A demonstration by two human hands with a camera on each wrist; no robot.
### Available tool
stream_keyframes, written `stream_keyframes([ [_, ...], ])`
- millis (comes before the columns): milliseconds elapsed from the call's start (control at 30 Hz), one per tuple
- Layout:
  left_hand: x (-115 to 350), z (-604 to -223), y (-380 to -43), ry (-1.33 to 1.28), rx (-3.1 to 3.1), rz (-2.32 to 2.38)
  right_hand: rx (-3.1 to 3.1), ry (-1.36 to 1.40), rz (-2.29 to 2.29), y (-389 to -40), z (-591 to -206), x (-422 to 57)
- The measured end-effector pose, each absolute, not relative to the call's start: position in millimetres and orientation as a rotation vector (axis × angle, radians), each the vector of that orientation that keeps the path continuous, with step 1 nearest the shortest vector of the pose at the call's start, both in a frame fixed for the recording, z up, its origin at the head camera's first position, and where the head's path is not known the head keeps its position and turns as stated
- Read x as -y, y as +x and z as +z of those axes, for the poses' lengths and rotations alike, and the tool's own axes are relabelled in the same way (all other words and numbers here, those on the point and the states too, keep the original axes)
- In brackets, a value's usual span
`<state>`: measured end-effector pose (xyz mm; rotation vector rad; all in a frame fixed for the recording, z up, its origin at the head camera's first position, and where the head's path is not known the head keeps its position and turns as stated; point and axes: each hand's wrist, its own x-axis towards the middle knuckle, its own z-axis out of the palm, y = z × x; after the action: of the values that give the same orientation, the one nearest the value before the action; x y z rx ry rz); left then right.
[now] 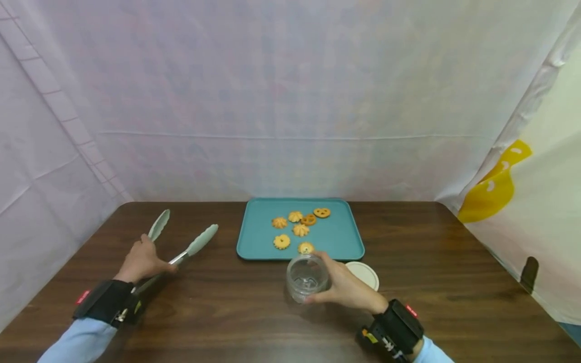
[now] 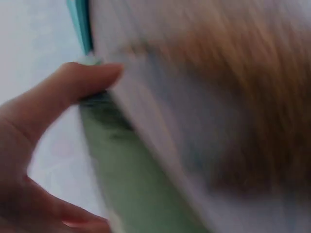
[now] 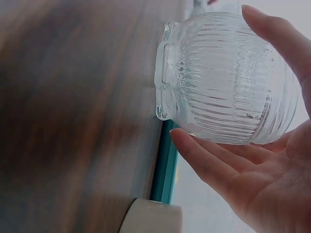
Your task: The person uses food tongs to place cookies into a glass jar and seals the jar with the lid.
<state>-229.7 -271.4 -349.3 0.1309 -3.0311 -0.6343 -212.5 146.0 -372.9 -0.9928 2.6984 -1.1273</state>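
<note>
My left hand (image 1: 144, 262) grips a pair of tongs (image 1: 199, 241) at the left of the table; their pale green tips are spread apart and point away from me. The left wrist view is blurred, with the thumb against a green part of the tongs (image 2: 129, 170). Near the table's middle, my right hand (image 1: 347, 290) holds a clear ribbed glass jar (image 1: 303, 283) from its right side, thumb and fingers around it. The jar (image 3: 223, 77) is uncapped and has nothing visible inside. Just behind it lies a teal tray (image 1: 338, 237) with several flower-shaped cookies (image 1: 281, 241) and two pretzel-shaped ones (image 1: 322, 213).
A round off-white lid (image 1: 364, 274) lies on the brown wooden table (image 1: 236, 312), beside the right hand and in front of the tray. White cloth (image 1: 272, 101) hangs behind the table and along its sides. A yellow shape (image 1: 490, 194) shows on the right cloth.
</note>
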Motion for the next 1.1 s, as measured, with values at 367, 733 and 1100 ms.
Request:
stream_keyframes([
  [367, 230.8, -346.3, -230.4, -0.153, 2.697, -0.687, -2.678, -0.980, -1.128, -212.4, -374.0, -148.4],
  [733, 196.1, -352.5, -243.7, -0.371, 2.647, -0.917, -2.692, -0.984, -1.126, -212.9, -371.7, -148.7],
  [1100, 178.4, -351.4, -254.1, -0.543, 2.754, -0.797, -2.688, -0.961, -1.116, -213.4, -373.2, -147.2],
])
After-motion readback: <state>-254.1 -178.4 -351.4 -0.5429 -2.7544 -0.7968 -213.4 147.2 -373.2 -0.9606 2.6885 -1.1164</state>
